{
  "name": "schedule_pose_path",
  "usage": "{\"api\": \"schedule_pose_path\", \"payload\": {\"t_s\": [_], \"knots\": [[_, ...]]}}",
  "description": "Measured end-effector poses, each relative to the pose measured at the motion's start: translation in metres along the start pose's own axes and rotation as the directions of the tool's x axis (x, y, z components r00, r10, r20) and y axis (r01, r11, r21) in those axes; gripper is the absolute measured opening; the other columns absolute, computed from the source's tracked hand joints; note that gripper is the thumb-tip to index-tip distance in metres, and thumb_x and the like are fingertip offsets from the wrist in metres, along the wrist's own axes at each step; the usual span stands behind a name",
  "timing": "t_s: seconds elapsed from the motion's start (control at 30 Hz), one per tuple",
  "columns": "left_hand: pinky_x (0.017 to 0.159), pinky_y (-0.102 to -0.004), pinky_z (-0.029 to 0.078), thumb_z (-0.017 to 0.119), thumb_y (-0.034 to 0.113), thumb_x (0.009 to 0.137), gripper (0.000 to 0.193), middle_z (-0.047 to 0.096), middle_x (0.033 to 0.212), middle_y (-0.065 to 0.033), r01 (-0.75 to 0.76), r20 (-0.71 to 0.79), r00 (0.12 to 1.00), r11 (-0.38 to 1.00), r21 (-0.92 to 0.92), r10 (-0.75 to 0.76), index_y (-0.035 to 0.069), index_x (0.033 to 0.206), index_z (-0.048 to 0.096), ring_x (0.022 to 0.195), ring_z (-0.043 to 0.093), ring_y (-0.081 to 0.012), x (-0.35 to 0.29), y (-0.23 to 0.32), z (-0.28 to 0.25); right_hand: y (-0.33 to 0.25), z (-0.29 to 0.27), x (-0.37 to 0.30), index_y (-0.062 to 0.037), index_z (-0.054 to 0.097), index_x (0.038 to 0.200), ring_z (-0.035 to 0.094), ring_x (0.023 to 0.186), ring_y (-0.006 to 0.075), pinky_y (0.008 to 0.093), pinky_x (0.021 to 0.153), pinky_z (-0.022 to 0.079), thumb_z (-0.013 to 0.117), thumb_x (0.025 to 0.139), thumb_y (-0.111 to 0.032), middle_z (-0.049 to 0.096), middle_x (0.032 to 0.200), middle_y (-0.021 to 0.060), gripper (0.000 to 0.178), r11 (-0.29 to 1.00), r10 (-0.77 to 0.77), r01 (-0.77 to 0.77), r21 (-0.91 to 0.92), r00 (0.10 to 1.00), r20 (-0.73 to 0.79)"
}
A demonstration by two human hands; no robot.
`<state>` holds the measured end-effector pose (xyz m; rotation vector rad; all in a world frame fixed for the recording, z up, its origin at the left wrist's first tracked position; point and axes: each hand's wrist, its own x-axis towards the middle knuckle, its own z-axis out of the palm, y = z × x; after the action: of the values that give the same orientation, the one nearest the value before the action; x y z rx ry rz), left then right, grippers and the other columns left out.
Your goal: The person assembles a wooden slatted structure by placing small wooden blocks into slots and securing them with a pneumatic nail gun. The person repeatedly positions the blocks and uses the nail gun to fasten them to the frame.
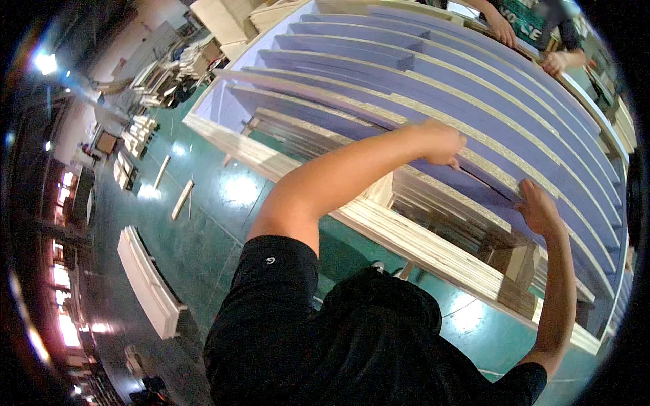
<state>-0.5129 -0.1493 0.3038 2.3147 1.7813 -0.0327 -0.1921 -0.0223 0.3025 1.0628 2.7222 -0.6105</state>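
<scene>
Two hands on one purple panel: the left hand at one o'clock has its grip curled shut over the panel's raw edge; the right hand, at three o'clock, lies flat and open against it. About eight purple dividers stand inside the big wooden frame. Two co-worker's hands rest at the frame's far side.

Glossy green floor under a big slatted purple-and-chipboard frame, loose wooden strips.
</scene>
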Motion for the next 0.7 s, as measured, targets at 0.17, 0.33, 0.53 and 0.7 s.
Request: {"api": "schedule_pose_path", "payload": {"t_s": [0.17,0.33,0.53,0.7], "knots": [[0.089,-0.0542,0.054,0.070,0.042,0.091,0.052,0.066,0.121,-0.0228,0.002,-0.020,1.000,1.000,-0.014,-0.003,0.002,0.122,0.059,0.114,0.064,-0.0411,-0.001,0.000,0.014,-0.014,-0.008,0.005,0.0041,0.043,0.140,0.050,0.131,0.0447,0.0474,0.106,0.045,0.073,0.086,-0.004,0.055,0.136,0.0261,0.062,0.983,-0.010,0.017,-0.180,0.999,0.040],[0.098,-0.0620,0.048,0.067,0.039,0.094,0.069,0.062,0.129,-0.0226,-0.041,-0.051,0.998,0.999,-0.004,0.041,0.006,0.149,0.041,0.122,0.059,-0.0417,0.002,0.006,0.013,0.008,0.003,0.009,0.0023,0.047,0.135,0.054,0.123,0.0454,0.0485,0.100,0.046,0.077,0.083,-0.014,0.058,0.129,0.0253,0.063,0.977,-0.103,0.092,-0.194,0.993,-0.049],[0.108,-0.0767,0.029,0.064,0.036,0.096,0.075,0.047,0.148,-0.0231,-0.082,-0.099,0.992,0.997,0.015,0.083,0.013,0.159,0.029,0.136,0.047,-0.0413,0.023,0.031,0.029,-0.012,0.002,0.010,-0.0002,0.052,0.125,0.060,0.109,0.0460,0.0479,0.091,0.051,0.078,0.080,-0.023,0.062,0.112,0.0245,0.056,0.966,-0.156,0.132,-0.220,0.984,-0.092],[0.110,-0.0702,0.034,0.070,0.036,0.092,0.076,0.047,0.148,-0.0226,-0.143,-0.271,0.948,0.984,0.106,0.167,0.012,0.155,0.035,0.136,0.047,-0.0419,0.026,0.043,0.026,0.004,0.006,0.017,-0.0003,0.058,0.106,0.063,0.104,0.0404,0.0470,0.087,0.051,0.075,0.084,-0.013,0.063,0.108,0.0211,0.031,0.987,-0.160,0.156,-0.043,0.981,-0.106]]}}
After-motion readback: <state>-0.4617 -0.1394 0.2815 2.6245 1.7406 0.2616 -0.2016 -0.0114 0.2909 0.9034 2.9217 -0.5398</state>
